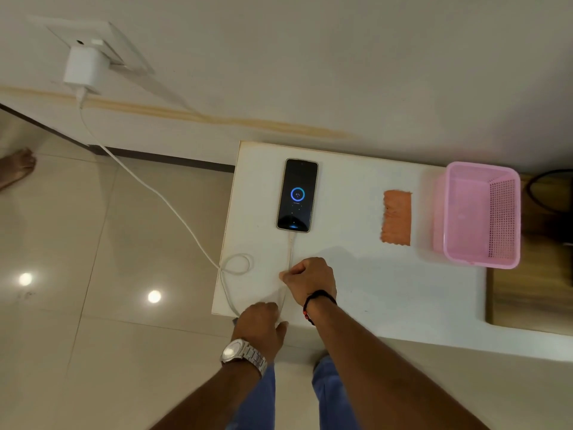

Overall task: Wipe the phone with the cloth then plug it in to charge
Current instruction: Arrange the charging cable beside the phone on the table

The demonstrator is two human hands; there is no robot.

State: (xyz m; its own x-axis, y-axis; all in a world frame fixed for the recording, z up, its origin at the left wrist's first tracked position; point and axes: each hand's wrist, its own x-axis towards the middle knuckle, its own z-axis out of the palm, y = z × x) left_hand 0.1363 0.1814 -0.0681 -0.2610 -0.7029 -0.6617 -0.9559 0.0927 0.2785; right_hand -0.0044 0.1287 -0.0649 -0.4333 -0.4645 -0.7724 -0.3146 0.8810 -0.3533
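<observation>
A black phone (297, 195) lies face up on the white table (356, 274), its screen showing a blue charging ring. A white cable (161, 197) runs from the phone's lower end down the table, loops near the table's left edge and climbs to a white charger (85, 68) plugged into a wall socket (105, 41). My right hand (310, 279) pinches the cable below the phone. My left hand (262, 322) grips the same cable at the table's front edge. An orange cloth (397, 217) lies flat to the right of the phone.
A pink plastic basket (482, 215) stands at the table's right end, next to the cloth. Beyond it is a wooden surface (533, 290) with dark cables. The tiled floor (93, 274) lies to the left, where a person's bare foot (17, 166) shows.
</observation>
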